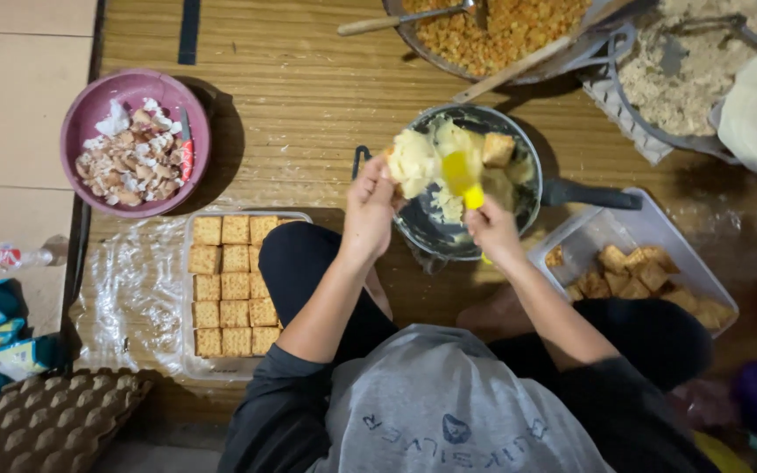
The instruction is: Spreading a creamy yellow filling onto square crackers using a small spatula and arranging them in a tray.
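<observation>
Two hands worked over one dark pan (519, 206) of pale mash. My left hand (368, 210) was closed around a mash-covered piece (413, 162), held in the fingers above the pan's left rim. My right hand (492, 229) gripped one yellow spatula (462, 175), its blade touching that piece. One tray (187, 289) to my left held roughly seventeen squares (235, 285).

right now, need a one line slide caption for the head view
Left hand holds a filled square piece over a dark pan while the right hand spreads pale filling with a yellow spatula.
</observation>
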